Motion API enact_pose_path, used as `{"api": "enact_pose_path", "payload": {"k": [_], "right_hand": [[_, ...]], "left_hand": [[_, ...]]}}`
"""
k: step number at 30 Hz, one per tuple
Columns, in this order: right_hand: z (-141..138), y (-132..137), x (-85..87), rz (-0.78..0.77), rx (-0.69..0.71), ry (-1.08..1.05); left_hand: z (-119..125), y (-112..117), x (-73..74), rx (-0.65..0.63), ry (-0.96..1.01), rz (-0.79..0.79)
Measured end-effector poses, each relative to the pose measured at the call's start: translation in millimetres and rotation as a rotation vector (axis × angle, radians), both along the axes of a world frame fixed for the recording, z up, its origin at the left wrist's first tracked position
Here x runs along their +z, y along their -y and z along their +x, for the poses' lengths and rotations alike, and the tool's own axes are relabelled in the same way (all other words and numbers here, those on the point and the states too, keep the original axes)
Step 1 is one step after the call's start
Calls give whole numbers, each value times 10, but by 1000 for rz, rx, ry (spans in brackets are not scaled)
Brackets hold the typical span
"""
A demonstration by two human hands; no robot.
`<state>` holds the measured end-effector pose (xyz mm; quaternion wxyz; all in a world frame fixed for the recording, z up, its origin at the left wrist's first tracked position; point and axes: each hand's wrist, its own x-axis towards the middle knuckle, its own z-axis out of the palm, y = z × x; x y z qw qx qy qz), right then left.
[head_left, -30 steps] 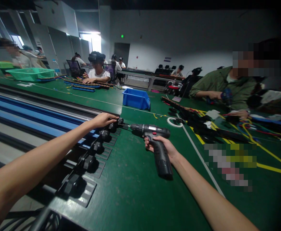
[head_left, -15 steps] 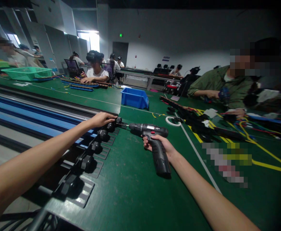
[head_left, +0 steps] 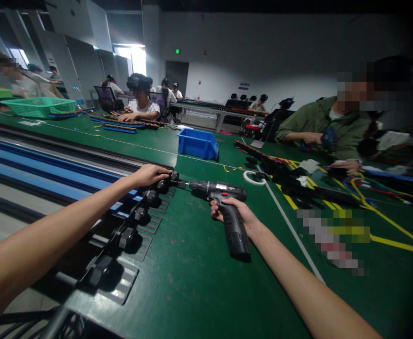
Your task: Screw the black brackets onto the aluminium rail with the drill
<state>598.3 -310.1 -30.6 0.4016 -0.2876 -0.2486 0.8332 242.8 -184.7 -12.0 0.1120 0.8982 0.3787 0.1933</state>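
Note:
My right hand [head_left: 239, 212] is wrapped around the grip of a black cordless drill [head_left: 235, 228], which lies nearly level over the green table. Its thin bit [head_left: 182, 182] points left and reaches the far end of a row of black fittings. At that end my left hand [head_left: 151, 174] has its fingers closed over a black end fitting [head_left: 164, 184], partly hiding it. More knob-like black fittings [head_left: 141, 215] with slotted flat tabs [head_left: 150, 223] run toward me along the ends of blue and black rails [head_left: 47, 170]. Whether the bit touches a screw is too small to tell.
A blue bin [head_left: 198, 144] stands beyond the drill. To the right are a white ring [head_left: 254, 178], yellow tape lines and bundled wires. A co-worker in a green sleeve [head_left: 298, 123] works there. A green basket [head_left: 40, 108] sits far left, near other people.
My hands and the drill stay in the same place. Across the table, a seated person's raised hand has come down onto the wired strips.

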Motion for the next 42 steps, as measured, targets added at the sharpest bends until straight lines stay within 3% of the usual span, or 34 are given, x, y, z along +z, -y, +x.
{"api": "enact_pose_path", "payload": {"k": [42], "right_hand": [[11,-9,-41,10,-1,-16]], "left_hand": [[-3,-11,-12,15,-13,5]]}}
